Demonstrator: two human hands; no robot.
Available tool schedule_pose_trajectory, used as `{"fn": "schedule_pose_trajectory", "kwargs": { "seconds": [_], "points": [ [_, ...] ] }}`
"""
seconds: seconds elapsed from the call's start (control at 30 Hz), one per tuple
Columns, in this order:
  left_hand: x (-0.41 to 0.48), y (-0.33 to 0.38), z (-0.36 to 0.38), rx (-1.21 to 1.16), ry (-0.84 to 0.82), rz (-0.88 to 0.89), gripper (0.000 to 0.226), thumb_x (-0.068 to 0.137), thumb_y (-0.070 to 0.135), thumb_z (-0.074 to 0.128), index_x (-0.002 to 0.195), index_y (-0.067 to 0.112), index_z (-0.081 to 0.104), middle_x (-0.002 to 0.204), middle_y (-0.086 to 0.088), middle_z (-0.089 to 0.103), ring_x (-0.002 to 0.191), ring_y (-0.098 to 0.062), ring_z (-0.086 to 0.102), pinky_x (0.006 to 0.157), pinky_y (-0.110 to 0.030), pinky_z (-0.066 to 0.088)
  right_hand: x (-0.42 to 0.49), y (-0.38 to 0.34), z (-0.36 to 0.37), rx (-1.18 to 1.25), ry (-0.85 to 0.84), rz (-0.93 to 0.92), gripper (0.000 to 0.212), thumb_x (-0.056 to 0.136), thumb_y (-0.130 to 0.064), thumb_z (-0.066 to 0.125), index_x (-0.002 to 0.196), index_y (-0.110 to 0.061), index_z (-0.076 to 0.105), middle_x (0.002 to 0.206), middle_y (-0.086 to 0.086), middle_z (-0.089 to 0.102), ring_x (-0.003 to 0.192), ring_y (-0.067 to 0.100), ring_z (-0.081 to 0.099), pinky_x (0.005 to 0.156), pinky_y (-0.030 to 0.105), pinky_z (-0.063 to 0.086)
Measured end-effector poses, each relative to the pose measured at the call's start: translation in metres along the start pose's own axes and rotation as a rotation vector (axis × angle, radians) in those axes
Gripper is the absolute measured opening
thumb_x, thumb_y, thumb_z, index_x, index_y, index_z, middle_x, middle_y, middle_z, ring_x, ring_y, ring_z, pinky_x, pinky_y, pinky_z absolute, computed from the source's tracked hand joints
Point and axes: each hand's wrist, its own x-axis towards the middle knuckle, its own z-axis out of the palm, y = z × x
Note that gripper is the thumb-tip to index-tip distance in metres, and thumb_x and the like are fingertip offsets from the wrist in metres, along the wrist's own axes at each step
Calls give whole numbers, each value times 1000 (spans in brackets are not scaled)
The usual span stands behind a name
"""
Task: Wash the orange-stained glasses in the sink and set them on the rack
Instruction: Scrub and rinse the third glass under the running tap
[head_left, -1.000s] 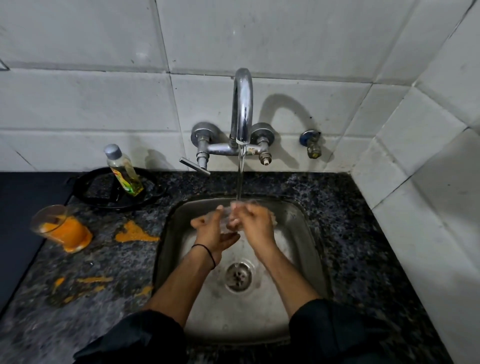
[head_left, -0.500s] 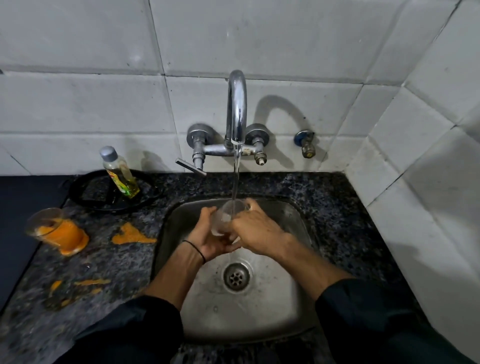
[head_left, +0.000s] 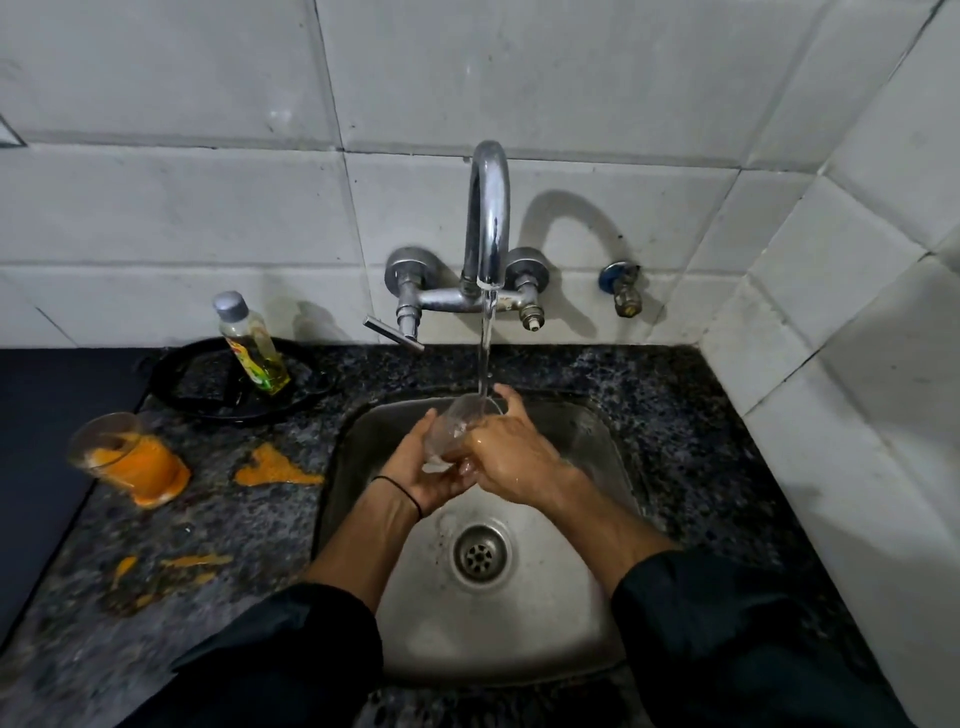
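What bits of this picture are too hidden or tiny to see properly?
- Rack: nowhere in the head view, so it must lie past the picture's edges.
- Clear glass: the left hand and right hand cover its base, so I cannot tell if any orange stain is there.
- Bottle: the label print is too small to read.
- Sink: the dark sleeves cover its near rim.
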Motion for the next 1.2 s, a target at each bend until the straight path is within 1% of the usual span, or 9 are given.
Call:
{"fn": "schedule_pose_trajectory", "kwargs": {
  "seconds": [0.13,0.2,0.37,0.57,0.7,0.83,0.97,1.07,1.2],
  "points": [
    [4,-11,-5,45,-86,217,51,94,32,56,133,0,54,120,-22,63,100,-29,65,86,-42,54,3,-12,5,1097,192,446,30,88,-41,65,107,-21,76,104,2,76,99,11,70,99,32,51],
    [1,-7,-8,65,-157,285,53,86,27,64,131,1,54,118,-23,61,95,-27,68,88,-41,57,0,-15,9,1516,356,579,30,92,-29,68,104,-3,76,91,10,78,77,8,73,73,19,55],
    [-17,5,-3,275,-202,296,57,71,12,78,122,17,52,104,-10,67,93,-25,67,79,-45,52,-1,-12,34,1854,757,981,35,87,-40,73,70,-12,64,60,4,63,53,16,59,62,32,54],
    [-49,-12,9,595,-213,392,51,78,-2,74,125,14,63,119,-10,71,110,-28,68,97,-51,53,7,-5,31,2105,1015,1325,33,82,-40,78,83,-10,66,87,11,73,76,29,71,66,38,58],
    [-55,-36,-5,628,-222,577,67,75,-2,81,134,17,58,125,-7,69,117,-24,65,100,-46,52,17,-3,30,1980,916,1260,31,82,-36,79,94,-11,67,89,9,72,80,27,72,68,33,58],
    [-63,-29,-5,505,-334,221,45,96,42,57,140,35,52,134,-3,65,117,-27,65,91,-53,55,22,-7,25,1743,766,895,14,85,-19,77,77,-9,70,74,9,69,68,26,66,63,31,56],
    [-67,-21,13,563,-115,96,77,91,76,29,118,15,68,98,-14,75,72,-24,72,60,-36,57,27,-16,12,1556,670,626,22,90,-26,74,74,-12,70,64,3,65,59,16,60,58,28,52],
    [-64,-26,24,733,125,349,71,95,71,26,100,15,70,80,-13,74,64,-20,68,52,-29,57,33,-23,18,920,809,598,39,95,-43,59,62,-22,55,58,-5,54,54,12,48,60,34,45],
    [-62,-37,18,721,21,466,63,93,72,36,123,24,63,109,-7,73,89,-18,71,79,-39,61,34,-14,-3,1099,799,668,50,95,-27,68,48,-22,49,36,-10,43,34,2,38,43,19,32]
  ]
}}
